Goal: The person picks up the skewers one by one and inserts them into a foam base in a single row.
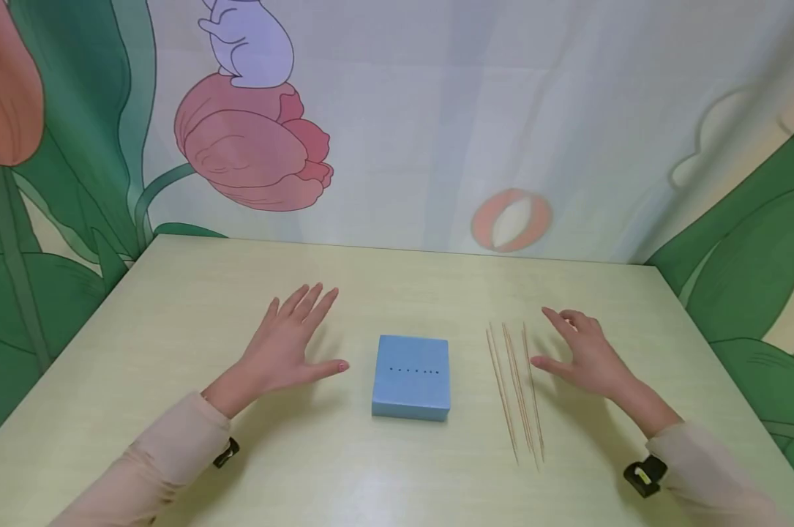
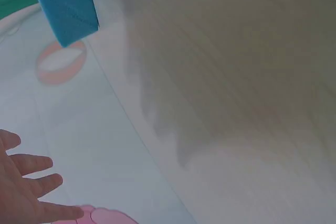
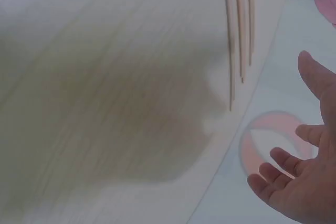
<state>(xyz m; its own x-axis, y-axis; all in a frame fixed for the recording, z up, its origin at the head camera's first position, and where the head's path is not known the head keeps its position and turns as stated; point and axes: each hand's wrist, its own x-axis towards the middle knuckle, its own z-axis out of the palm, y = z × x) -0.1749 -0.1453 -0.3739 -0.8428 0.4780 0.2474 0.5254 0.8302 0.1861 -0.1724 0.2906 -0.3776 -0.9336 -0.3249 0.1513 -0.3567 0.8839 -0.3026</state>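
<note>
Wooden skewers (image 1: 518,393): likely light, stiff, snappable; best pinched mid-shaft
Blue holed block (image 1: 411,382): probably light; steadied by sides
Left hand (image 1: 287,351): spread, empty
Right hand (image 1: 589,359): relaxed, empty

1. Looks like an indoor tabletop recording set-up; cannot be pinned down as home, lab or studio.
2. Shows in a pale, wood-grained table (image 1: 568,289), close against a hanging cloth (image 1: 397,146) with soft folds.
3. Note on cloth, storybook-style: pink tulip (image 1: 245,150), white animal (image 1: 255,44), broad green leaves (image 1: 759,271).
4. Note two black wrist-worn devices (image 1: 645,476).
</note>
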